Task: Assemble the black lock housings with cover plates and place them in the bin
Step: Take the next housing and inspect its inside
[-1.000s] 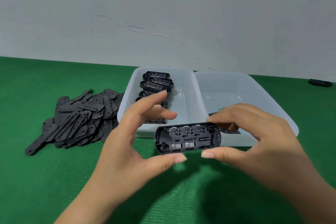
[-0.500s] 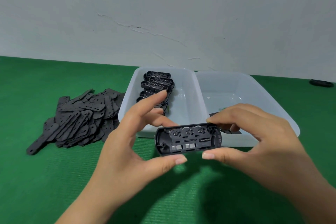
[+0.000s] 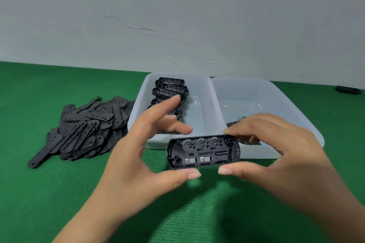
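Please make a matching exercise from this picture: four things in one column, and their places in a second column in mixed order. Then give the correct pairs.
Things:
1. open lock housing
2. pile of cover plates
3. stack of lock housings
4. small black part

Places:
A. inside the left bin
B. on the green mat, left of the bins
C. far right, near the wall
D. held between the left hand and right hand

Pairs: 1-D, 2-B, 3-A, 4-C

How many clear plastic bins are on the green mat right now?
2, side by side behind the hands: the left bin holds stacked lock housings; the right bin is nearly empty, its front partly hidden.
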